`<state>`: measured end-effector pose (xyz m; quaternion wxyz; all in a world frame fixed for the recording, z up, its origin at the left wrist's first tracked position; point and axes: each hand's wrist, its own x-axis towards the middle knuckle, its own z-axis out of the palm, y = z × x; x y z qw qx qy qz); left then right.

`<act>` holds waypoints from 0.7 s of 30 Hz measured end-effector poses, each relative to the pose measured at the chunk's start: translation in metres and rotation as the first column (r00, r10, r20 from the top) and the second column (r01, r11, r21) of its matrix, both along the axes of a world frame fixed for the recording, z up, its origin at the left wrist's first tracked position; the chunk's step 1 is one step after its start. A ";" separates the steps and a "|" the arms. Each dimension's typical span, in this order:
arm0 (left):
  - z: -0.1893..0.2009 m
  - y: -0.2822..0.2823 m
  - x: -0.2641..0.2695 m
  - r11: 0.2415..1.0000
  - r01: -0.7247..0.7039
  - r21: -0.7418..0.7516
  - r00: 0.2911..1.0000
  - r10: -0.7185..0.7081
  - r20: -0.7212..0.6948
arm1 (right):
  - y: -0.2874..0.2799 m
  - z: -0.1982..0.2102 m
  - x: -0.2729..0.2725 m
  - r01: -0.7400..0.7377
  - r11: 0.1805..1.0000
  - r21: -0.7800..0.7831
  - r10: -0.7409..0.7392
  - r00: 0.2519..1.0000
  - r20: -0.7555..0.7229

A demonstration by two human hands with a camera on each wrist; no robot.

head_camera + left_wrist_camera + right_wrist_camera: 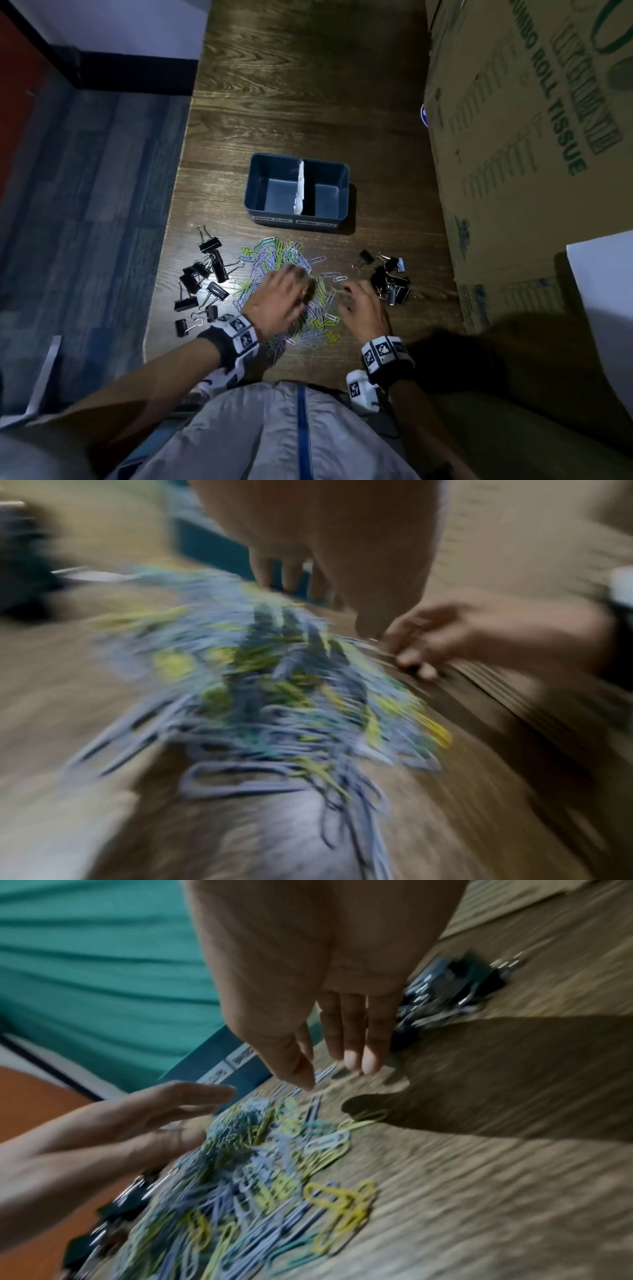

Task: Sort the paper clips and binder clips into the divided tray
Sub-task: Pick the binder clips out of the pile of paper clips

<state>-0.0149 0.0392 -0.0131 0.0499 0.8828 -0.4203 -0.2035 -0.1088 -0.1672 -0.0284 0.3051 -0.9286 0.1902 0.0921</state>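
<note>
right now the left hand [277, 301] hovers spread and holding nothing over the paper clips [291, 263], the heap directly beneath it. just beside, the right hand [363, 305] hangs relaxed and unloaded. beyond both lies the divided tray [257, 171], compartments bare.

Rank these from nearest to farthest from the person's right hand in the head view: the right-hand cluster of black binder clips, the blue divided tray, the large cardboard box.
From the right hand:
1. Right-hand cluster of black binder clips, just to the hand's right, on the wooden table.
2. Blue divided tray, ahead and slightly left, both compartments empty.
3. Large cardboard box, far right, standing beyond the clips.
</note>
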 end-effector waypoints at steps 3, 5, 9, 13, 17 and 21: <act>0.000 0.019 0.022 0.957 -0.291 0.010 0.956 0.291 -0.034 | 0.014 -0.001 0.010 -0.060 0.998 -0.018 0.061 0.998 0.035; -0.003 0.023 0.035 0.936 -0.350 0.031 0.935 0.351 -0.050 | 0.023 0.000 0.016 -0.059 0.996 -0.070 0.061 0.998 0.017; -0.013 0.008 0.042 0.890 -0.445 0.101 0.883 0.455 -0.116 | 0.044 0.005 0.026 -0.072 0.988 -0.134 0.059 0.993 -0.100; -0.015 -0.015 0.024 0.892 -0.414 0.179 0.874 0.445 -0.195 | 0.057 0.004 0.034 -0.188 0.981 -0.040 0.179 0.969 -0.170; -0.014 -0.023 0.005 0.927 -0.343 0.150 0.899 0.370 -0.233 | 0.055 0.009 0.042 -0.154 0.987 0.036 0.157 0.981 -0.113; -0.006 -0.007 -0.004 0.971 -0.238 0.034 0.939 0.239 -0.248 | 0.049 0.012 0.062 -0.099 0.995 -0.002 0.099 0.993 -0.070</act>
